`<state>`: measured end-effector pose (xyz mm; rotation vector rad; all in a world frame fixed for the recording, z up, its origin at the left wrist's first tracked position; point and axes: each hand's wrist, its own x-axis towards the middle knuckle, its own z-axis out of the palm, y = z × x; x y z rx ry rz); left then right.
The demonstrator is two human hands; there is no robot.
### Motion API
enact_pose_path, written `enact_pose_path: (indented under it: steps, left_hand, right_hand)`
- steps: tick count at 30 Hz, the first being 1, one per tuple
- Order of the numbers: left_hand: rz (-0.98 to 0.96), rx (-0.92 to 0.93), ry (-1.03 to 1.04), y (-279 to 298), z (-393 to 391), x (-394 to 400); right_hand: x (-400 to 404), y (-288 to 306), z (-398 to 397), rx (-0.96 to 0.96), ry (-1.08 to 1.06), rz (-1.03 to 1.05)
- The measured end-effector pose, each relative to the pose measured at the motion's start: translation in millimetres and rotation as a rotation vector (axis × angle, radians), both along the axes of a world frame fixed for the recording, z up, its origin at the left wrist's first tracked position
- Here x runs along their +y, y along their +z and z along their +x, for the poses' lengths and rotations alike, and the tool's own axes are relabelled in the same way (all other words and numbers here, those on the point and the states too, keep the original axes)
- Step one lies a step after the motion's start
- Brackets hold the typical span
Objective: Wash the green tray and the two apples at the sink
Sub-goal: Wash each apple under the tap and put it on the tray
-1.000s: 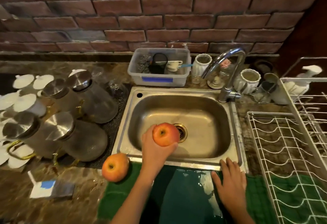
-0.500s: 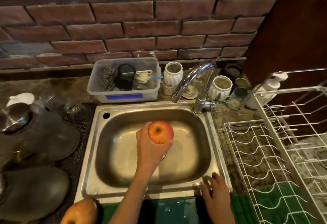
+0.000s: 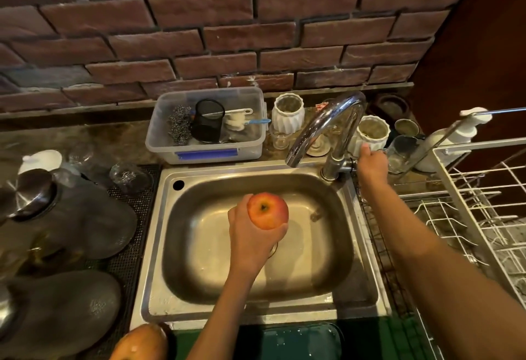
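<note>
A red apple (image 3: 267, 210) is held over the middle of the steel sink (image 3: 159, 246), gripped from below by my left hand (image 3: 252, 238). The second apple (image 3: 139, 344) lies on the counter at the bottom edge, left of my left forearm. A green tray (image 3: 301, 342) sits in front of the sink, partly cut off by the frame. My right hand (image 3: 371, 162) is closed around the handle at the base of the chrome tap (image 3: 327, 129). No water shows at the spout.
A clear plastic tub (image 3: 205, 155) with scrubbers and brushes stands behind the sink. White ribbed cups and jars crowd behind the tap. A white wire dish rack (image 3: 466, 217) fills the right side. Several glass jugs (image 3: 71, 217) lie on a dark mat at left.
My right hand left the sink's front edge and reached up to the tap handle. My left hand kept the apple over the sink. The view moved closer and tilted up.
</note>
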<state>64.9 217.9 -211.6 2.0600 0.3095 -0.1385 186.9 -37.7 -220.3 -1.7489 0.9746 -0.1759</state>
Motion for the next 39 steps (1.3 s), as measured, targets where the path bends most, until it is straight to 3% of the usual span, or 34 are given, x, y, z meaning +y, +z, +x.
enact_pose_path:
  steps: [6, 25, 29, 32, 37, 39]
  left_hand:
    - [0.017, 0.019, -0.001, -1.2, 0.1, -0.5]
    - [0.018, 0.028, -0.041, 5.7, -0.6, -8.0]
    - [-0.018, 0.038, -0.028, 4.7, -1.0, -8.2]
    - [-0.096, 0.040, -0.019, 4.4, -0.7, -8.5]
    - [-0.412, 0.110, 0.039, 3.6, -2.3, -6.4]
    - [-0.497, 0.135, 0.058, 0.3, -4.1, -6.7]
  right_hand:
    - [-11.3, -19.2, 6.0, 0.082, -0.017, -0.058]
    - [-25.7, -29.7, 13.2, 0.080, -0.126, 0.107]
    - [2.5, -3.4, -13.5, 0.047, -0.142, -0.024]
    - [43.6, 5.2, -51.5, -0.026, -0.007, -0.112]
    - [112.3, 5.5, -100.6, -0.045, 0.470, 0.352]
    - [126.4, 6.5, -105.7, -0.082, 0.499, 0.533]
